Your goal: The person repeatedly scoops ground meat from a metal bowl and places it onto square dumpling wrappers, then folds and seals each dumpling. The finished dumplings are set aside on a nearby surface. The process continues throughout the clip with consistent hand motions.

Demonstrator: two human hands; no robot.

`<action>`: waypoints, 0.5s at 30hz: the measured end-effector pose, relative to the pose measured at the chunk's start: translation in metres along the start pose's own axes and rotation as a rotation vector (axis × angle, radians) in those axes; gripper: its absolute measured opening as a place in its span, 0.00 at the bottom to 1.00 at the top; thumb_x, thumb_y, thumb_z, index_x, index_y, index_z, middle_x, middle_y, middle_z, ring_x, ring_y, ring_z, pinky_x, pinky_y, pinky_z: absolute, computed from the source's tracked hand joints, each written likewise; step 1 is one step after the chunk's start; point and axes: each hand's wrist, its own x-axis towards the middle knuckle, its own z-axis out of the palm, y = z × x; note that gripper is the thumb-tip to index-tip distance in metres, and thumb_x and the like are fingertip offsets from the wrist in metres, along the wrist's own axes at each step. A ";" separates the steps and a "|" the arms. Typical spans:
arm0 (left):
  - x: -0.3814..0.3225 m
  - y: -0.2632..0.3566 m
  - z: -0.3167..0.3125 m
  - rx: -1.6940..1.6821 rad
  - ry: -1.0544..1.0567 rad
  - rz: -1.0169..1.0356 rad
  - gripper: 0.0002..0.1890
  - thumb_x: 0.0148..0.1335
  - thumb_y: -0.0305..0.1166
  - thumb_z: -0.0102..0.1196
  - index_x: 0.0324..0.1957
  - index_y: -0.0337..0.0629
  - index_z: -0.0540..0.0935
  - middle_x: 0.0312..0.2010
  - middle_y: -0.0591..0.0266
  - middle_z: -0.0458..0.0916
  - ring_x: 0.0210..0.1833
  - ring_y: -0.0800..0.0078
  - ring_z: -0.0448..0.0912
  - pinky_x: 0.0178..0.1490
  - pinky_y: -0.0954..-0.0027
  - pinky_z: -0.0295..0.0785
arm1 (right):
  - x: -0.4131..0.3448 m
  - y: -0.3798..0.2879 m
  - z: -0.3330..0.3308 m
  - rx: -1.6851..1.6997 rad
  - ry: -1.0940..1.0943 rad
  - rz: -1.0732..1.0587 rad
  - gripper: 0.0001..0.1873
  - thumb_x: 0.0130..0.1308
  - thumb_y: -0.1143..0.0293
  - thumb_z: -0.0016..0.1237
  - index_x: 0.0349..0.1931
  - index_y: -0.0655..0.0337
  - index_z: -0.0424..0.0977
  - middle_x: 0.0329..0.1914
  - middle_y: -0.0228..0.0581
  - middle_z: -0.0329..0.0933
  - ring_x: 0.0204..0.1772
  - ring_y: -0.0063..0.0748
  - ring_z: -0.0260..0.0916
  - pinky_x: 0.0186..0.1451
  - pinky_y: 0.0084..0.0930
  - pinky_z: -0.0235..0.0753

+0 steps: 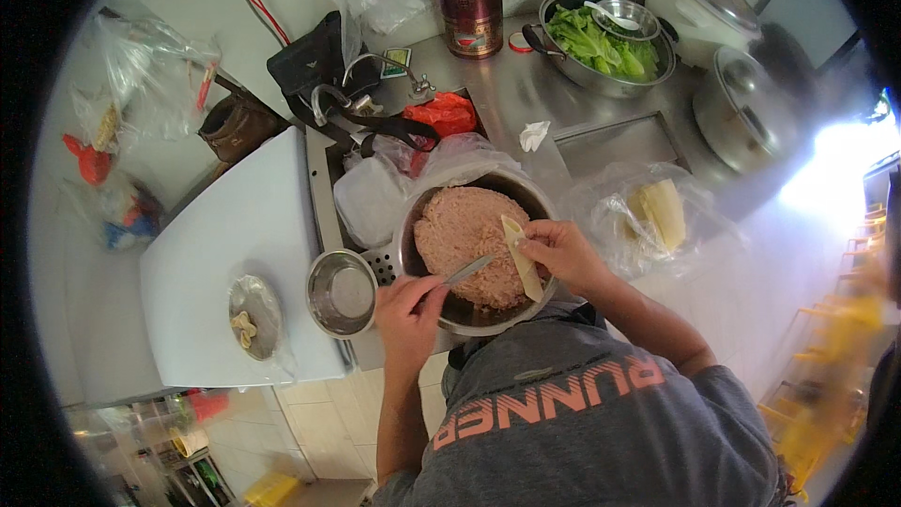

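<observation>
A large metal pot (401, 232) of pinkish minced meat filling (468, 239) stands directly before me. My left hand (410, 310) grips a flat metal utensil (470, 270), perhaps a spreader or knife, whose tip is over the meat. Between the fingers of my right hand (559, 251) is a pale dough wrapper (524, 267), curled into a narrow roll above the pot's right side. Right of the pot, a stack of wrappers (662, 215) lies in a clear plastic bag. On the left, a plastic-covered plate (264, 296) carries folded dumplings (243, 329).
A small metal bowl (343, 293) stands left of the pot. Behind are a sink tap (331, 102), a red bag (443, 113) and a dark red canister (468, 0). Farther right are a pan of lettuce (598, 46), a rice cooker (697, 7) and a lidded pot (742, 109).
</observation>
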 end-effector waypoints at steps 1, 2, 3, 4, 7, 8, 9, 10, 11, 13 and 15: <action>0.007 0.008 0.006 -0.008 -0.012 0.030 0.05 0.52 0.25 0.63 0.33 0.38 0.84 0.25 0.58 0.79 0.28 0.65 0.76 0.35 0.68 0.67 | -0.001 -0.001 0.001 -0.020 0.005 -0.032 0.08 0.66 0.72 0.49 0.40 0.68 0.77 0.30 0.30 0.77 0.30 0.15 0.70 0.31 0.17 0.70; 0.013 0.013 0.010 -0.024 -0.032 0.045 0.05 0.53 0.24 0.63 0.32 0.36 0.83 0.24 0.57 0.79 0.28 0.66 0.77 0.33 0.69 0.68 | -0.002 -0.002 0.001 -0.026 0.000 -0.052 0.08 0.66 0.72 0.49 0.40 0.68 0.77 0.29 0.29 0.77 0.30 0.15 0.69 0.30 0.17 0.70; 0.018 0.016 0.012 -0.015 -0.041 0.059 0.05 0.52 0.25 0.63 0.33 0.38 0.83 0.25 0.58 0.80 0.28 0.65 0.76 0.34 0.68 0.67 | -0.004 -0.003 0.001 -0.027 -0.001 -0.034 0.08 0.66 0.72 0.49 0.41 0.67 0.77 0.29 0.29 0.76 0.29 0.15 0.69 0.30 0.17 0.70; 0.022 0.018 0.016 -0.013 -0.055 0.057 0.06 0.52 0.27 0.64 0.33 0.40 0.84 0.26 0.60 0.80 0.28 0.64 0.76 0.35 0.66 0.66 | -0.006 -0.004 0.001 -0.023 0.001 -0.083 0.08 0.66 0.72 0.49 0.41 0.67 0.77 0.29 0.29 0.76 0.29 0.15 0.69 0.30 0.17 0.70; 0.026 0.017 0.027 -0.023 -0.056 0.051 0.06 0.52 0.27 0.64 0.33 0.42 0.83 0.27 0.61 0.80 0.28 0.64 0.76 0.35 0.66 0.66 | -0.012 -0.008 0.000 0.036 0.018 -0.100 0.08 0.67 0.73 0.48 0.40 0.67 0.77 0.28 0.29 0.76 0.29 0.16 0.70 0.31 0.17 0.71; 0.024 0.015 0.031 -0.037 -0.056 0.039 0.06 0.52 0.27 0.64 0.33 0.42 0.83 0.26 0.60 0.80 0.28 0.64 0.76 0.35 0.67 0.67 | -0.012 -0.009 -0.001 0.073 0.020 -0.096 0.07 0.67 0.73 0.48 0.39 0.67 0.77 0.28 0.29 0.76 0.30 0.16 0.70 0.32 0.17 0.71; 0.022 0.013 0.034 -0.075 -0.054 0.001 0.05 0.53 0.26 0.62 0.33 0.39 0.83 0.26 0.60 0.79 0.28 0.67 0.75 0.35 0.69 0.67 | -0.013 -0.009 -0.002 0.152 -0.019 -0.125 0.07 0.67 0.73 0.48 0.39 0.67 0.77 0.28 0.29 0.76 0.30 0.16 0.70 0.32 0.17 0.72; 0.016 0.012 0.036 -0.121 -0.059 -0.047 0.05 0.55 0.25 0.61 0.34 0.37 0.82 0.26 0.60 0.78 0.28 0.70 0.75 0.34 0.71 0.68 | -0.012 -0.009 -0.003 0.132 0.035 -0.071 0.08 0.67 0.73 0.48 0.40 0.67 0.77 0.29 0.30 0.76 0.31 0.18 0.71 0.33 0.18 0.73; 0.011 0.010 0.039 -0.187 -0.051 -0.097 0.05 0.57 0.25 0.60 0.34 0.34 0.82 0.25 0.61 0.77 0.28 0.73 0.74 0.34 0.73 0.68 | -0.011 -0.009 -0.005 0.153 0.049 -0.051 0.08 0.67 0.72 0.48 0.41 0.67 0.76 0.31 0.31 0.76 0.31 0.19 0.72 0.34 0.19 0.74; -0.001 0.013 0.046 -0.352 -0.066 -0.261 0.07 0.58 0.25 0.59 0.38 0.33 0.81 0.28 0.64 0.77 0.30 0.77 0.73 0.34 0.75 0.68 | -0.009 -0.008 -0.007 0.290 0.076 0.009 0.09 0.68 0.71 0.48 0.43 0.67 0.75 0.34 0.32 0.77 0.34 0.21 0.74 0.36 0.21 0.76; -0.006 0.018 0.052 -0.482 -0.133 -0.367 0.10 0.59 0.25 0.59 0.42 0.33 0.79 0.31 0.67 0.76 0.31 0.80 0.72 0.35 0.76 0.68 | -0.008 -0.005 -0.006 0.570 0.054 0.072 0.10 0.68 0.70 0.48 0.45 0.66 0.73 0.37 0.34 0.78 0.37 0.24 0.75 0.39 0.23 0.77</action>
